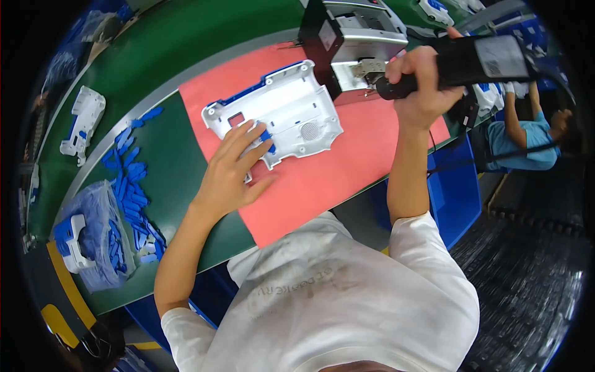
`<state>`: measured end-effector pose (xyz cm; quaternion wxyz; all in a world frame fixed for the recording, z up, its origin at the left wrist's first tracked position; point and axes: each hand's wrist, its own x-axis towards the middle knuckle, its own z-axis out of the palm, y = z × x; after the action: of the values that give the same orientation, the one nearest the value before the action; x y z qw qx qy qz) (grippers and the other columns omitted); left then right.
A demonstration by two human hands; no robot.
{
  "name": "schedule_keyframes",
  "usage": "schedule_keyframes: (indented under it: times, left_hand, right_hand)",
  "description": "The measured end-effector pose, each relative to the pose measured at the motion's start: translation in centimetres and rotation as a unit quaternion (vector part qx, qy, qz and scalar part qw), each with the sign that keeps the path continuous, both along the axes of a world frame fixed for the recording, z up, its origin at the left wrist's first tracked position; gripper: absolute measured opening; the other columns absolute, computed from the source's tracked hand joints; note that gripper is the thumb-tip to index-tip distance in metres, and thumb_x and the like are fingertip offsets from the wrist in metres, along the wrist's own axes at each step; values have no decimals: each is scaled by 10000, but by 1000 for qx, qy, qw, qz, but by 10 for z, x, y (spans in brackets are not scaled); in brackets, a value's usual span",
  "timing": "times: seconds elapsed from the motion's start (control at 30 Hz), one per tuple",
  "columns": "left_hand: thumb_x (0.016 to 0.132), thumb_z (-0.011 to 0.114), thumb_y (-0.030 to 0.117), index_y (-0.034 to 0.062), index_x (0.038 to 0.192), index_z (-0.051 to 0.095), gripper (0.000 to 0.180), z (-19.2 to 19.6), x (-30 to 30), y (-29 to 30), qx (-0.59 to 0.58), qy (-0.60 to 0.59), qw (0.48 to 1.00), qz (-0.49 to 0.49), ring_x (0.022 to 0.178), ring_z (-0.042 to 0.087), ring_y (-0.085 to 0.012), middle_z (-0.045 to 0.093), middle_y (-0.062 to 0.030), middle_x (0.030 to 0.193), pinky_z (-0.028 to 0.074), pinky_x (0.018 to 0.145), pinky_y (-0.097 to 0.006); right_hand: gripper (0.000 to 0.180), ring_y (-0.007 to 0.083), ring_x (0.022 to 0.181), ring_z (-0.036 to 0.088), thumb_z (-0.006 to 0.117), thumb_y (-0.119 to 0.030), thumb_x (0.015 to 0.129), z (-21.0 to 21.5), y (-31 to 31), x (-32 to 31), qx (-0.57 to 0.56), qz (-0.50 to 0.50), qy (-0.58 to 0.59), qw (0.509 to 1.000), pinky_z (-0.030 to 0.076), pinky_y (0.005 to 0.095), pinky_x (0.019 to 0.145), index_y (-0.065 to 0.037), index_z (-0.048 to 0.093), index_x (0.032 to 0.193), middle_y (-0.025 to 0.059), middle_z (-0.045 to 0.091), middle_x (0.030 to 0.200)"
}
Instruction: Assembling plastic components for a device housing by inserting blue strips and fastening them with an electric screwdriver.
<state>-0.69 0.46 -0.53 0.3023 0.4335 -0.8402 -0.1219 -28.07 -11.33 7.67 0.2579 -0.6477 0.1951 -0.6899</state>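
Note:
A white plastic housing point(291, 115) with a blue strip along its far edge lies inner side up on a pink mat point(310, 192). My left hand point(226, 173) rests on its near-left part, fingers stretched out over a small blue plastic piece point(268, 142) set in the housing. My right hand point(424, 93) is wrapped round a black electric screwdriver point(462, 62), raised to the right of the housing. The screwdriver's nose points left toward a metal screw feeder point(372, 46); whether its tip touches the feeder I cannot tell.
Loose blue plastic strips point(131, 186) lie left of the mat, beside a clear plastic bag point(102, 248) holding more. Another white housing point(83, 124) stands at the far left. A blue bin point(455, 192) sits below the bench's right edge. A co-worker in a blue shirt point(520, 142) is at the right.

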Motion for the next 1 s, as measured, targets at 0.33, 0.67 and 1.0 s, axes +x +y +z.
schedule_keyframes:
  times: [0.33, 0.67, 1.0]
  left_hand:
    - [670, 757, 146, 26, 1037, 676, 394, -14, 0, -3, -39, 39, 998, 7, 1205, 517, -329, 586, -126, 1235, 439, 1006, -448]
    - [707, 739, 204, 26, 1025, 671, 371, -18, 3, -1, -56, 35, 998, 15, 1196, 512, -309, 578, -111, 1231, 433, 1009, -446]
    - [720, 730, 216, 24, 1034, 664, 374, -21, 3, -3, -30, 41, 999, 13, 1198, 509, -315, 572, -117, 1244, 417, 1029, -457]
  right_hand:
    - [540, 150, 478, 557, 596, 115, 800, -24, 15, 126, 79, 151, -37, 985, 492, 293, 488, 58, 358, 1282, 81, 584, 645]
    - [526, 142, 461, 535, 532, 159, 775, -35, 22, 145, 68, 137, 37, 988, 492, 303, 479, 56, 332, 1251, 78, 565, 631]
    - [467, 148, 459, 532, 524, 174, 764, -44, 14, 147, 65, 180, 12, 982, 493, 312, 469, 19, 354, 1170, 76, 554, 638]
